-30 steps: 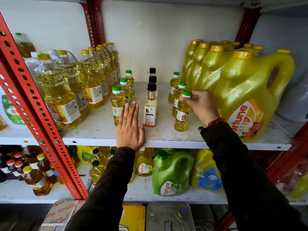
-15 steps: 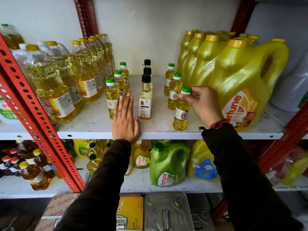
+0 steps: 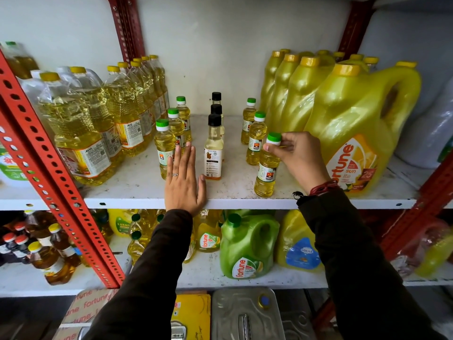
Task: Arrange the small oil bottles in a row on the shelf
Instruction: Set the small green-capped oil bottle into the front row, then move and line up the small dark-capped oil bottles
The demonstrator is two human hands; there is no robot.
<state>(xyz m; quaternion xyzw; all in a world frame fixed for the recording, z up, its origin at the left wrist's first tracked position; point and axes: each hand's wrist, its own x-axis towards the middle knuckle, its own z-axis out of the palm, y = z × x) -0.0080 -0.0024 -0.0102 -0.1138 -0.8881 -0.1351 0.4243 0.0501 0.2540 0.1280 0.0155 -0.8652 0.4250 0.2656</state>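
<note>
Small oil bottles stand in three front-to-back rows on the white shelf [image 3: 137, 192]. The left row has green caps, its front bottle [image 3: 164, 148] just beside my left hand [image 3: 184, 185], which lies flat and open on the shelf edge. The middle row has black caps, with the front bottle [image 3: 213, 153] right of my thumb. In the right row the front green-capped bottle [image 3: 267, 168] stands upright on the shelf; my right hand [image 3: 297, 155] pinches it at the cap and neck. Two more green-capped bottles [image 3: 256, 141] stand behind it.
Large clear oil bottles [image 3: 81, 133] crowd the shelf's left side, and big yellow Fortune jugs [image 3: 355, 133] fill the right. A red perforated upright [image 3: 49, 173] slants across the left. The lower shelf holds a green jug [image 3: 247, 246] and more bottles; tins and cartons sit below.
My right hand keeps its hold on the front right bottle, fingers shifting slightly at the cap. The left hand stays flat on the shelf. The camera view has dropped a little.
</note>
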